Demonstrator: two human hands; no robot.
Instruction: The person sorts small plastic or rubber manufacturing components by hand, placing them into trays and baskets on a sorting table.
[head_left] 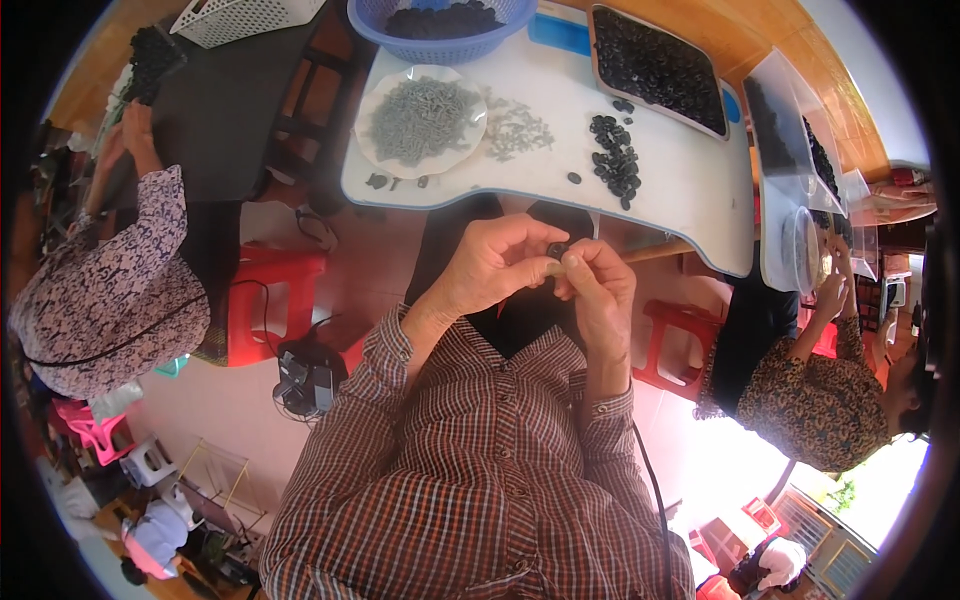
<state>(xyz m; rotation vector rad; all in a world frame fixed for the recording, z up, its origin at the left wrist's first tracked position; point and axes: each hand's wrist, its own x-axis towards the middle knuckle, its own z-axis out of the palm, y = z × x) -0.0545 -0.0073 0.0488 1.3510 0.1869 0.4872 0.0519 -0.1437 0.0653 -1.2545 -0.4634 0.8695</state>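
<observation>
Both my hands are raised in front of my chest, just off the near edge of the white table (520, 180). A small dark rounded piece (557, 250) sits between my fingertips. My left hand (500, 262) pinches it from the left with thumb and fingers. My right hand (598, 283) closes on its other side, fingers curled. Its fine detail is too small to make out. On the table beyond lies a loose pile of similar black pieces (614, 160). A white plate (366, 128) holds a heap of thin grey pieces, with more scattered beside it.
At the back stand a blue basket (440, 47) of black pieces and a tray (722, 125) filled with them. People work at a dark table (235, 110) on the left and near clear bins (785, 110) on the right. Red stools (272, 300) stand below.
</observation>
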